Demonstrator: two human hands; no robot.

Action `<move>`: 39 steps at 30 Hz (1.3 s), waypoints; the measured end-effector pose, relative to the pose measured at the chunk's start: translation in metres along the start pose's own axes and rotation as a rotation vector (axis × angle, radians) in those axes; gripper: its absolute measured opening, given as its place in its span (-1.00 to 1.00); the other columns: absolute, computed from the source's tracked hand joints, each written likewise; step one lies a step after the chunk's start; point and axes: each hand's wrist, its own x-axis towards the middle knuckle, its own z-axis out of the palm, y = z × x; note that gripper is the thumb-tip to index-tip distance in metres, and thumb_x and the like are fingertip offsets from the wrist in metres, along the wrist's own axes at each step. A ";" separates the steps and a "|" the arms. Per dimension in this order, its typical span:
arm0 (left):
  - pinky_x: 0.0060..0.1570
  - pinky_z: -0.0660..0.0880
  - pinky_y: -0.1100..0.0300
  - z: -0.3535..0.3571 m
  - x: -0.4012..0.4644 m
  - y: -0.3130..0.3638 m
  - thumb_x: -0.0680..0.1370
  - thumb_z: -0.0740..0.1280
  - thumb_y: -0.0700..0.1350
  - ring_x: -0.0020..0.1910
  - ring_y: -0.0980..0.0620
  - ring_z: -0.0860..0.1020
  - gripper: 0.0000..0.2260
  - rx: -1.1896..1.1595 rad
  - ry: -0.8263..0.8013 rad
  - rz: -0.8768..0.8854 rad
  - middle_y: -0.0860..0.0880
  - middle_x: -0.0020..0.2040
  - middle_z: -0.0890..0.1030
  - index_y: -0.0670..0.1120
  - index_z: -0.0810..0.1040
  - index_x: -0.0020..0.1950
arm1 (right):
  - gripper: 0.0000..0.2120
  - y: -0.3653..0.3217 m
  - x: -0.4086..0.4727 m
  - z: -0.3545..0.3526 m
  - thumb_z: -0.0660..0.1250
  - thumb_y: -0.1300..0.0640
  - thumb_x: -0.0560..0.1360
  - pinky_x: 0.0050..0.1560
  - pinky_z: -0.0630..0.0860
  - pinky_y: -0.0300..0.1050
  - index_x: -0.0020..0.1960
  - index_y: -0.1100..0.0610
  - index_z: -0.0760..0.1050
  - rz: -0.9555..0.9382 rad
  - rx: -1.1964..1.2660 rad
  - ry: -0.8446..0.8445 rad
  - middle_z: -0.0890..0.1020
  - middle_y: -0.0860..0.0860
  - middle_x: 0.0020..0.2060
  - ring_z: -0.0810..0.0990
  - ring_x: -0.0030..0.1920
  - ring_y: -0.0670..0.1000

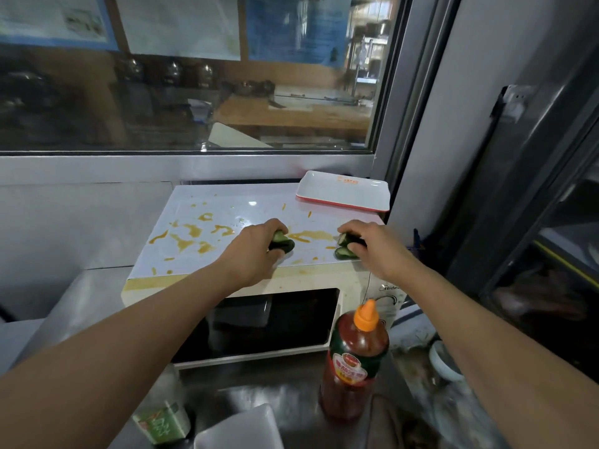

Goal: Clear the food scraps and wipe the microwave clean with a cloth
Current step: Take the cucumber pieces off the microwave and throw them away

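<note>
Cucumber scraps (282,244) on top of the microwave (227,280), near its front edge; a second cluster of scraps (345,248) toward the microwave's right front corner. Left hand (256,251) curled over the first cluster, fingers closed around the green pieces; right hand (372,246) likewise closed on the second. Probably light, wet and slick with sauce, soft enough to bruise: best pinched by the firmer skin side, or scooped from beneath. Orange-brown sauce smears (191,236) spread over the microwave's top, mostly left of the hands, some between them. White tray (343,194) at the microwave's back right corner, empty, a likely drop spot. Sauce bottle (356,361) on the tabletop (291,396) just in front of the microwave door. No cloth seen.
</note>
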 end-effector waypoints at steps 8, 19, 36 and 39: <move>-0.12 0.41 0.17 0.008 0.003 0.010 0.53 0.29 -0.20 -0.07 -0.04 0.48 -0.69 -0.011 -0.025 -0.005 -0.11 0.09 0.56 -0.10 0.42 0.27 | -0.60 0.012 -0.005 0.006 0.19 0.22 0.57 0.00 0.21 -0.24 0.40 0.09 0.30 -0.077 0.006 -0.061 0.50 0.07 0.21 0.39 0.19 0.06; -0.15 0.34 0.21 0.015 0.004 0.017 0.54 0.30 -0.18 -0.10 -0.01 0.45 -0.69 -0.004 -0.012 -0.032 -0.13 0.09 0.56 -0.07 0.41 0.28 | -0.56 0.016 -0.009 0.009 0.27 0.25 0.51 0.03 0.22 -0.25 0.36 0.03 0.32 -0.126 0.060 -0.056 0.44 -0.07 0.08 0.35 0.11 -0.06; -0.19 0.36 0.22 0.008 -0.006 0.028 0.54 0.31 -0.16 -0.10 -0.04 0.49 -0.75 -0.038 -0.004 -0.089 -0.11 0.05 0.55 -0.08 0.43 0.20 | -0.58 0.005 -0.010 -0.002 0.20 0.23 0.56 0.09 0.27 -0.20 0.41 0.12 0.29 -0.108 -0.004 -0.020 0.44 0.07 0.29 0.40 0.24 0.07; -0.18 0.36 0.22 0.005 -0.012 0.032 0.54 0.31 -0.15 -0.08 -0.02 0.49 -0.77 -0.054 -0.003 -0.100 -0.09 0.05 0.55 -0.07 0.43 0.19 | -0.58 -0.001 -0.014 -0.009 0.19 0.21 0.57 0.11 0.27 -0.20 0.42 0.11 0.27 -0.099 0.007 -0.009 0.43 0.07 0.31 0.40 0.26 0.07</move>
